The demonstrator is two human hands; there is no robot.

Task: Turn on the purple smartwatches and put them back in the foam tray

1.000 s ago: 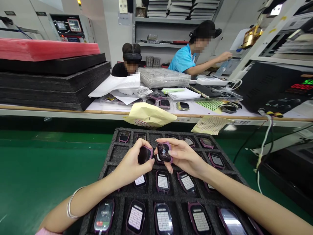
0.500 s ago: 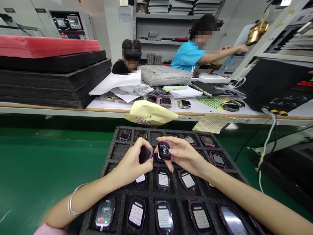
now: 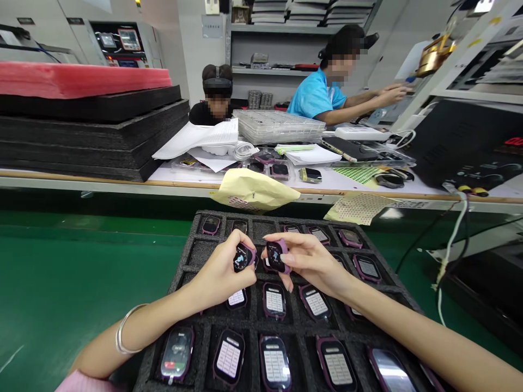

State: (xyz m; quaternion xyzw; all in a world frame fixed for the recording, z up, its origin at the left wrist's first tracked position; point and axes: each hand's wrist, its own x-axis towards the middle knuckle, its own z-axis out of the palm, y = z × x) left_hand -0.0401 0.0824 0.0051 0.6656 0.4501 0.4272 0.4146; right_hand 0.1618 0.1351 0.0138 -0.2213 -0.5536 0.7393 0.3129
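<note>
My left hand (image 3: 229,267) is closed round a purple-cased smartwatch (image 3: 242,258), its screen lit with a pale blue symbol. Close beside it, my right hand (image 3: 312,261) grips a second purple smartwatch (image 3: 277,256) by its edges, tilted, with a similar symbol on the dark screen. Both are held over a black foam tray (image 3: 253,321), whose compartments hold several more strapless purple watches. Many of those show white keypad-like grids, such as the watch (image 3: 229,356) in the front row. Another watch (image 3: 177,354) at front left has red and green buttons on its screen. My forearms hide some compartments.
Behind the tray runs a workbench (image 3: 175,188) with yellow bags (image 3: 253,190) hanging at its edge. Stacked black foam (image 3: 90,136) stands left, a black box (image 3: 466,141) right. Clear plastic trays (image 3: 281,128), papers and cables lie between. Two people are beyond the bench.
The watch in my left hand had a dark screen and is now lit. The watch in my right hand has turned slightly. The person in blue has shifted their arms.
</note>
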